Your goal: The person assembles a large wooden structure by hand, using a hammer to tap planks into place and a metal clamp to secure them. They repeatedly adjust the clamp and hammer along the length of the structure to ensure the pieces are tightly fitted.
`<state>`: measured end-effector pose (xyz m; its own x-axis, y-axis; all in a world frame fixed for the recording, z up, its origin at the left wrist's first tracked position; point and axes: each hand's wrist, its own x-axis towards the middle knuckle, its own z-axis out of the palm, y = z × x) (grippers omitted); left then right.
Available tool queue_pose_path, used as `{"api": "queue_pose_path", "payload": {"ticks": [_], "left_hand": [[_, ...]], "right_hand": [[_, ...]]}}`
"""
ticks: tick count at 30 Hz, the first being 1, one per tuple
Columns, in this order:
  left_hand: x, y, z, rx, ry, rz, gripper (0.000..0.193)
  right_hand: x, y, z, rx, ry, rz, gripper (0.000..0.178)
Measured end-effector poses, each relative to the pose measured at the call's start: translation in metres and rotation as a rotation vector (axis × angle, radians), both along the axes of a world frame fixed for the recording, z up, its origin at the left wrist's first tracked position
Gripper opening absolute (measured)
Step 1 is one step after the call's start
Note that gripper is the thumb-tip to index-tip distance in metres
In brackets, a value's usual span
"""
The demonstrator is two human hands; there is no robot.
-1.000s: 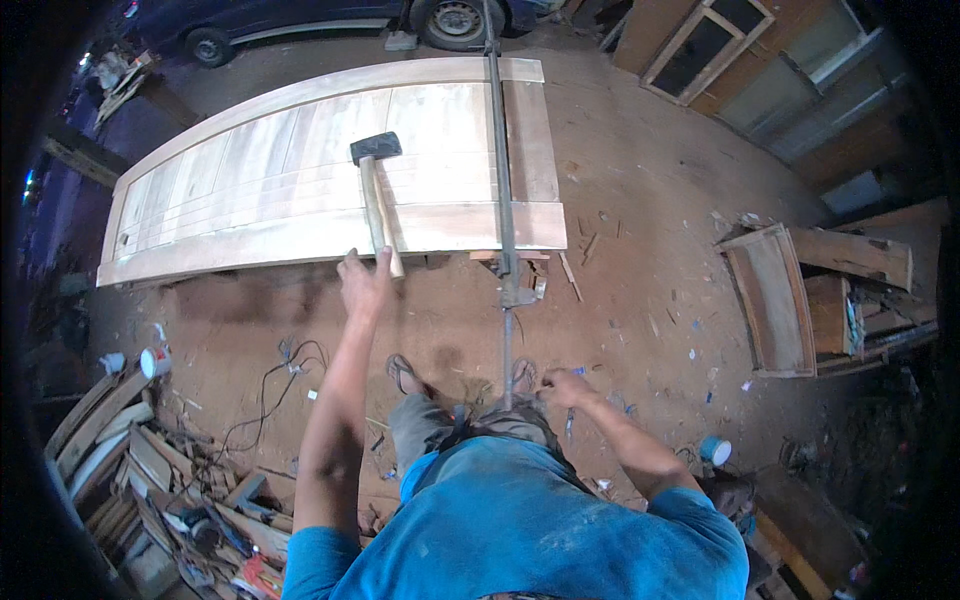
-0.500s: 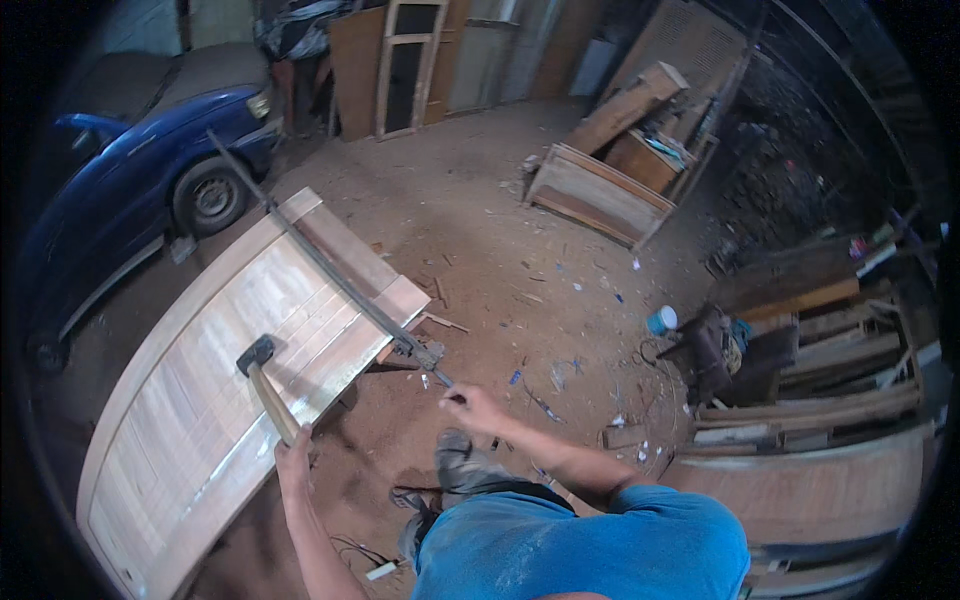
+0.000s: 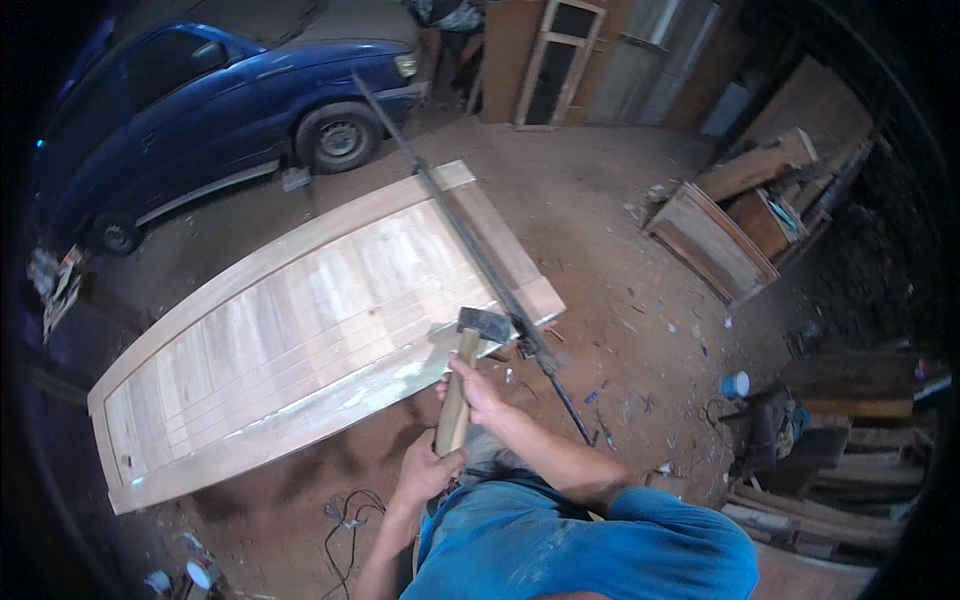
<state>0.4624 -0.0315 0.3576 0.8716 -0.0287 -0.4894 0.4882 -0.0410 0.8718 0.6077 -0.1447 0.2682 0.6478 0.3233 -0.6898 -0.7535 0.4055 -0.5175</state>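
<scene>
1. A worker's left hand (image 3: 433, 465) closes its fingers around the lower end of a hammer with a dark, blocky head and a pale wooden handle (image 3: 455, 405).
2. The right hand (image 3: 475, 392) holds the same handle farther up, fingers curled around it just below the head.
3. The hammer, tilted slightly right at its far end, is in front of the worker, its head over the near right edge of a long, pale wooden framed panel (image 3: 300, 320); whether the two touch cannot be told.
4. A long, dark metal bar clamp (image 3: 470, 240) crosses the panel near its right end, just beside the hammer's head.
5. At far left, a blue vehicle (image 3: 250, 90) stands on a brown earthen floor (image 3: 600, 400) strewn with scraps.
6. To the right sit wooden furniture pieces (image 3: 715, 240) and, nearer, a small white-and-blue bucket (image 3: 735, 385); a dark cable (image 3: 335, 545) coils at near left.
</scene>
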Motion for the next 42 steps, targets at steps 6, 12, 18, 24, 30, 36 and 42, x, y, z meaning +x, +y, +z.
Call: {"api": "queue_pose_path", "payload": {"ticks": [6, 12, 18, 24, 30, 36, 42], "left_hand": [[0.069, 0.043, 0.007, 0.114, -0.134, -0.047, 0.048], [0.165, 0.108, -0.085, 0.904, -0.303, 0.251, 0.043], [0.214, 0.115, -0.144, 1.213, -0.308, 0.309, 0.037], [0.283, 0.151, -0.170, 1.344, -0.307, 0.277, 0.027], [0.430, 0.202, -0.183, 1.318, -0.415, 0.260, 0.047], [0.481, 0.199, -0.174, 1.344, -0.219, 0.142, 0.063], [0.489, 0.196, -0.173, 1.328, -0.213, 0.113, 0.061]], "right_hand": [[0.074, -0.001, 0.040, -0.173, -0.057, 0.106, 0.033], [0.166, -0.014, 0.087, -0.218, -0.120, 0.435, 0.029], [0.235, -0.054, 0.086, -0.330, -0.208, 0.507, 0.024], [0.291, -0.083, 0.087, -0.369, -0.165, 0.471, 0.025], [0.354, -0.121, 0.079, -0.512, -0.110, 0.425, 0.019], [0.456, -0.179, 0.099, -0.730, -0.005, 0.258, 0.032], [0.530, -0.192, 0.019, -0.690, -0.013, 0.297, 0.032]]}}
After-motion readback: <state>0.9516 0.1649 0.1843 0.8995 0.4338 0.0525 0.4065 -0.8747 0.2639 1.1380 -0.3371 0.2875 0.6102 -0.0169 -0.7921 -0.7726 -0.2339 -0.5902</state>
